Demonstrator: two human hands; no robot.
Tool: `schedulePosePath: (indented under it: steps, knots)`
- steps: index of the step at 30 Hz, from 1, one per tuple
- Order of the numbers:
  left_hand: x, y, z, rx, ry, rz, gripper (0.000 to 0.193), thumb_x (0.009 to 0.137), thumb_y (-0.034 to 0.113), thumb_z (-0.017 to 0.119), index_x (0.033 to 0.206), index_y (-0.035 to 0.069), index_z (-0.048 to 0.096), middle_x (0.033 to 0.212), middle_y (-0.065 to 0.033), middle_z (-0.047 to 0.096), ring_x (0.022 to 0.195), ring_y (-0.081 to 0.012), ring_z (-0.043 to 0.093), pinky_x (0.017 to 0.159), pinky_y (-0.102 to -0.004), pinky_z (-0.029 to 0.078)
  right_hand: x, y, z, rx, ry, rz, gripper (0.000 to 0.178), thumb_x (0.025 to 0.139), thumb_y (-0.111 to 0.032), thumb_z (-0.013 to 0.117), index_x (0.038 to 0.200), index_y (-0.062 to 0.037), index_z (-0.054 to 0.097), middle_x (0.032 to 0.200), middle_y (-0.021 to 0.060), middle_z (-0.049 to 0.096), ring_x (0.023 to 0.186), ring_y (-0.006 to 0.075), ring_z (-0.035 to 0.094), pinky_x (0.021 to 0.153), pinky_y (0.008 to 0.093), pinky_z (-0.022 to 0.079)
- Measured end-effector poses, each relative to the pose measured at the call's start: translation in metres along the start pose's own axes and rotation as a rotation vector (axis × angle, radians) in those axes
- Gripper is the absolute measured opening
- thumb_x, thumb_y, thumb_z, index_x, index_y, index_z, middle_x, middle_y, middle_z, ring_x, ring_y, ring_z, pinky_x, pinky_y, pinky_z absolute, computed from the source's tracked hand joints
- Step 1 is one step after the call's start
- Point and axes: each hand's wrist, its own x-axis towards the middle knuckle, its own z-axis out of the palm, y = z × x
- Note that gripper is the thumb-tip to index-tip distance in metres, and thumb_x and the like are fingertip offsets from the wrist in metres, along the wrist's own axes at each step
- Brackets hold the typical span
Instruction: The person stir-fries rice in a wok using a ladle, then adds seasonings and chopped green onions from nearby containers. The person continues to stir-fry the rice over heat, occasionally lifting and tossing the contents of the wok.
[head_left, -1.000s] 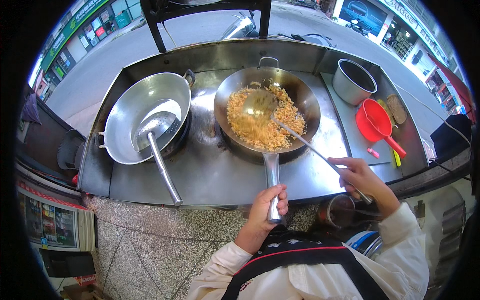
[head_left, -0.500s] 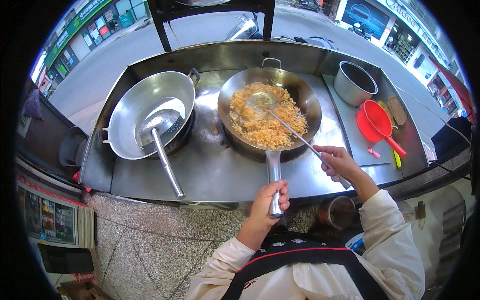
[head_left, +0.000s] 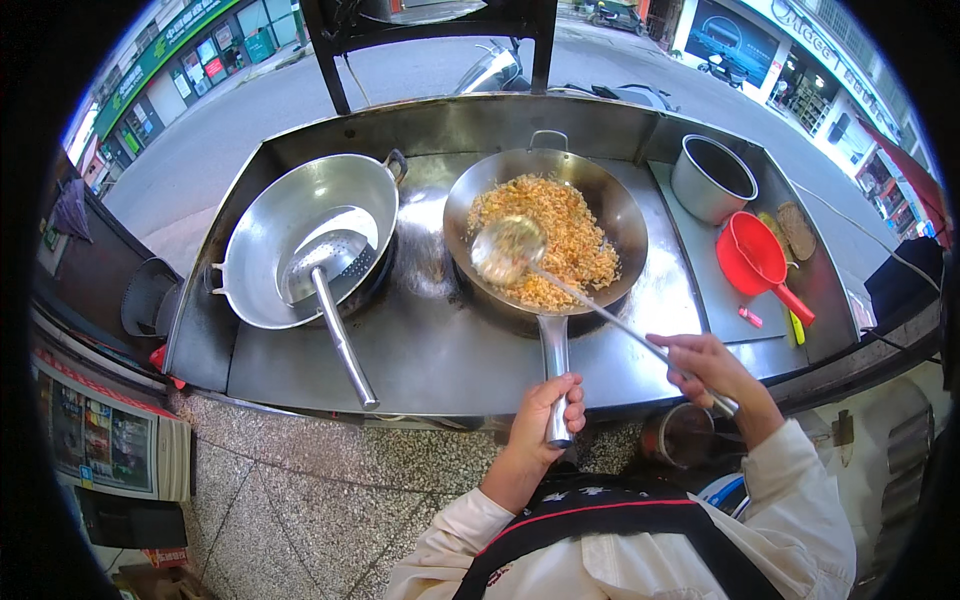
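A steel wok (head_left: 628, 225) sits on the metal counter in front of me, with orange-brown fried rice (head_left: 560, 215) spread over its bottom. My left hand (head_left: 551, 412) is wrapped round the wok's straight metal handle (head_left: 555, 345). In my right hand (head_left: 712, 370) is the long handle of a ladle, gripped near its end. The ladle's round bowl (head_left: 508, 250) rests at the left side of the rice, its surface partly smeared with grains. Part of the rice lies hidden beneath the bowl.
Left of the wok stands a wide aluminium pan (head_left: 255, 215) with a perforated skimmer (head_left: 335, 260) inside, its handle jutting over the counter edge. To the right are a steel pot (head_left: 700, 195), a red plastic dipper (head_left: 735, 262), a brush-like brown piece (head_left: 796, 230) and a cutting board (head_left: 690, 240).
The ladle's bowl has come down and left through the rice, and my right hand has moved nearer to me and right. The rice now lies more to the right. My left hand keeps its hold.
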Motion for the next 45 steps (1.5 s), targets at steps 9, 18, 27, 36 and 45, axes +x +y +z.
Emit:
schedulePosePath:
  steps: [9,18,27,36,45]
  knots:
    - [0.002,0.002,-0.001,-0.009,-0.012,-0.020,0.019,0.087,0.012,0.057,0.098,-0.001,0.050,0.072,-0.0049,0.052,0.053,-0.0108,0.048,0.043,-0.0243,0.041,0.078,0.045,-0.065,0.020,0.190,-0.167,0.039,0.094,-0.013,0.045,0.132,-0.0088,0.045,0.068,0.0022,0.052,0.047,0.0057,0.045,0.033,0.0188,0.034]
    - [0.002,0.002,-0.002,-0.054,-0.011,-0.041,0.017,0.087,0.011,0.056,0.097,-0.002,0.050,0.072,-0.0057,0.052,0.053,-0.0118,0.048,0.043,-0.0252,0.041,0.027,0.019,-0.039,0.024,0.064,0.122,0.036,0.094,-0.016,0.047,0.131,-0.0124,0.047,0.070,0.0018,0.053,0.045,0.0042,0.043,0.035,0.0169,0.034]
    - [0.005,0.003,-0.006,-0.073,-0.041,-0.048,0.017,0.087,0.012,0.057,0.097,-0.001,0.051,0.073,-0.0056,0.052,0.054,-0.0118,0.049,0.044,-0.0253,0.042,0.051,0.018,-0.026,0.154,0.003,0.034,0.039,0.094,-0.015,0.046,0.132,-0.0094,0.045,0.069,0.0005,0.051,0.048,0.0046,0.043,0.037,0.0176,0.036]
    - [0.003,0.003,-0.001,-0.035,0.007,-0.024,0.020,0.085,0.011,0.058,0.098,-0.003,0.052,0.071,-0.0037,0.052,0.052,-0.0107,0.047,0.042,-0.0234,0.039,0.069,0.000,-0.047,-1.216,0.445,-0.670,0.035,0.086,-0.004,0.047,0.121,-0.0012,0.048,0.072,0.0248,0.059,0.068,0.0416,0.058,0.063,0.0464,0.046]
    - [0.003,0.003,-0.003,-0.016,-0.011,-0.035,0.019,0.087,0.012,0.056,0.098,-0.002,0.051,0.072,-0.0040,0.052,0.053,-0.0105,0.047,0.042,-0.0233,0.039,0.015,0.032,-0.025,-1.419,0.066,-0.584,0.038,0.085,-0.011,0.055,0.123,-0.0077,0.049,0.074,0.0184,0.059,0.070,0.0357,0.059,0.062,0.0450,0.046]
